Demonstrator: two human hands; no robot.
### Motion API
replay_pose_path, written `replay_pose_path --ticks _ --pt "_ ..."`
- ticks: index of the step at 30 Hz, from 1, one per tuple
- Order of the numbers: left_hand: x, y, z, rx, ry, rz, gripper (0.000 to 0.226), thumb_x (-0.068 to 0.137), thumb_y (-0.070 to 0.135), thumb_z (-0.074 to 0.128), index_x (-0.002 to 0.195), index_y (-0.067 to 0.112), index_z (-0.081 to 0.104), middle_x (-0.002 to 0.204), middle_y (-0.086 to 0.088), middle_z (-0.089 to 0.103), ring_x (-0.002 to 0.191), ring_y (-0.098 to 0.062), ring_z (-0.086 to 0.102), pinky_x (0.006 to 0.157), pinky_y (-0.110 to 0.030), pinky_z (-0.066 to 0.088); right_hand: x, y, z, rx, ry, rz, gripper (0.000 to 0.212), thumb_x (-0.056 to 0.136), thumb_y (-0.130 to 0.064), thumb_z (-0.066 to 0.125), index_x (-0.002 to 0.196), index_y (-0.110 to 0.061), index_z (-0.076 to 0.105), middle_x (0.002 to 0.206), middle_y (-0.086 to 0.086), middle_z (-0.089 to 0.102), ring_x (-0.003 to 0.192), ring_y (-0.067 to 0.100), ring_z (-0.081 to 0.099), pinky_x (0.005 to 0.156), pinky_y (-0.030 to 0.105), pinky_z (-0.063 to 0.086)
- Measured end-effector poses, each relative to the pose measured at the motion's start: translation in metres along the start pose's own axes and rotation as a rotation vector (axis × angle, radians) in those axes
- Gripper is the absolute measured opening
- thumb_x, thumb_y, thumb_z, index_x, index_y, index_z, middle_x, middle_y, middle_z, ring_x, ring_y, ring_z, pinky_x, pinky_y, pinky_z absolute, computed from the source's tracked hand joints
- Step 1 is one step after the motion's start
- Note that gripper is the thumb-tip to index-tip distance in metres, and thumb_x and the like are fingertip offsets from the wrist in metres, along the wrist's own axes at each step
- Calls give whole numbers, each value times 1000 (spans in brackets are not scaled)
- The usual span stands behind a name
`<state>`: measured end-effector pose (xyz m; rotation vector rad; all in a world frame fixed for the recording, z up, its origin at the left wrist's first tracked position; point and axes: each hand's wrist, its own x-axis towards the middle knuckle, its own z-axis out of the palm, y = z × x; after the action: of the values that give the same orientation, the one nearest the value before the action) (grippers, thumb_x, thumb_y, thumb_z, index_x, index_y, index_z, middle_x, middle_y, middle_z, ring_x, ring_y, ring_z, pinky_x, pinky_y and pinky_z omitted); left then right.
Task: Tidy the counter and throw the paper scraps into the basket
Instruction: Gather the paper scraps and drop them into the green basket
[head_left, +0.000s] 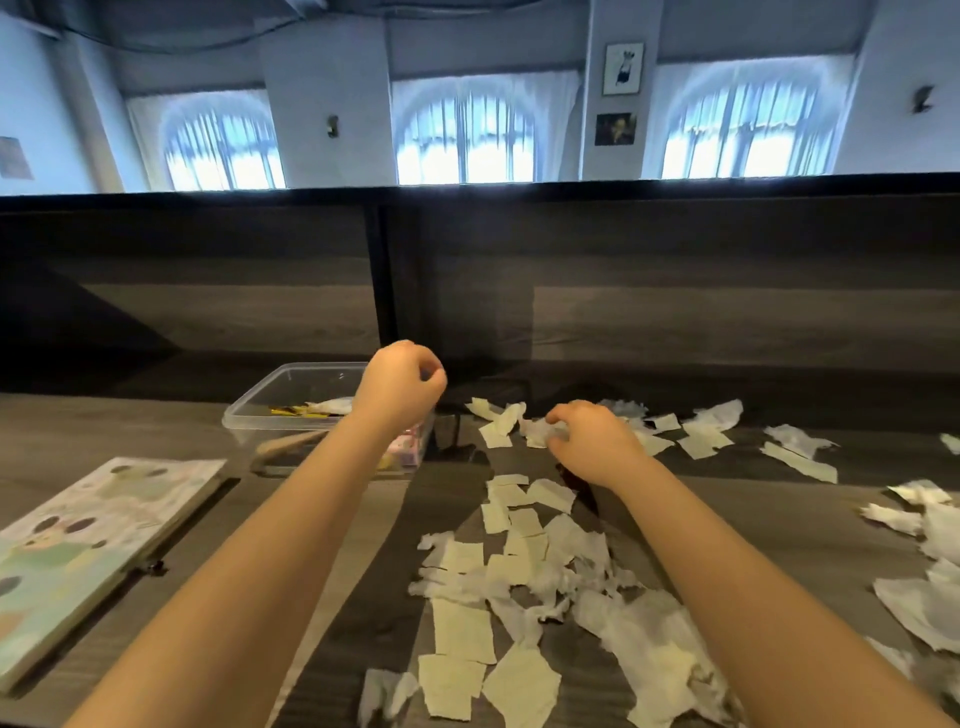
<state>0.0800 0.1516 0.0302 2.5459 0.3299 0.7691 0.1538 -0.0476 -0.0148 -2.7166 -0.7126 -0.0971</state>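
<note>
1. This looks like a large public room, perhaps a café or bar hall. A long, dark wood-grain table runs left to right, with a raised panel along its far edge like a service counter.
2. Beyond it, three arched windows with white curtains line the far wall.
3. Framed pictures and small wall lamps hang on the pillars between them.

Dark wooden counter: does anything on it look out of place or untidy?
Yes. Torn pale-yellow and white paper scraps lie scattered over the middle and right of the dark wooden counter, outside the clear plastic box, which holds only a few pieces.
</note>
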Motion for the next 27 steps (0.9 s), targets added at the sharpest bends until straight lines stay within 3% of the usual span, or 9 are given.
replay_pose_path --ticks 3,6,9,10,12,18,27 --pt "1 32 35 -2 -46 122 22 92 19 54 106 10 67 109 -4 60 101 -19 57 84 -26 44 9 33 -10 -34 34 65 39 95 -30 49 132 -22 51 136 5 51 121 26 49 98 40 45" --pt "5 48 77 70 -217 46 37 94 30 48 124 11 57 131 -8 52 116 -25 51 96 -34 44 18 70 -19 -83 42 134 43 95 -35 46 136 -21 46 140 6 48 127 29 43 103 46 40" --pt "11 48 108 263 -461 -118 57 95 50 35 145 24 30 157 -10 16 143 -37 13 114 -51 19 27 99 -25 -178 -41 291 55 97 -47 37 146 -24 29 154 6 27 143 32 19 114 55 20" --pt "12 47 114 303 -516 -170 60 95 55 31 147 28 22 159 -9 5 145 -39 -1 114 -55 11 29 107 -27 -221 -68 348 60 96 -53 34 148 -27 24 157 4 20 145 34 12 115 57 15" --pt "15 46 125 311 -580 -225 61 93 60 25 147 34 18 159 -9 -5 143 -41 -11 114 -59 4 28 120 -27 -220 -117 417 67 92 -63 30 150 -31 17 160 3 10 146 37 2 114 59 7" --pt "18 50 138 358 -630 -178 60 93 59 29 148 38 14 159 -8 2 145 -37 -2 114 -59 3 44 124 -15 -106 -229 336 72 87 -72 23 149 -39 9 161 2 3 147 34 6 118 51 9" --pt "3 36 123 374 -665 -71 56 95 54 31 147 37 18 160 -3 5 147 -27 1 117 -52 5 47 86 -1 -91 -390 110 59 95 -56 31 149 -40 14 161 2 6 147 32 4 119 48 9"
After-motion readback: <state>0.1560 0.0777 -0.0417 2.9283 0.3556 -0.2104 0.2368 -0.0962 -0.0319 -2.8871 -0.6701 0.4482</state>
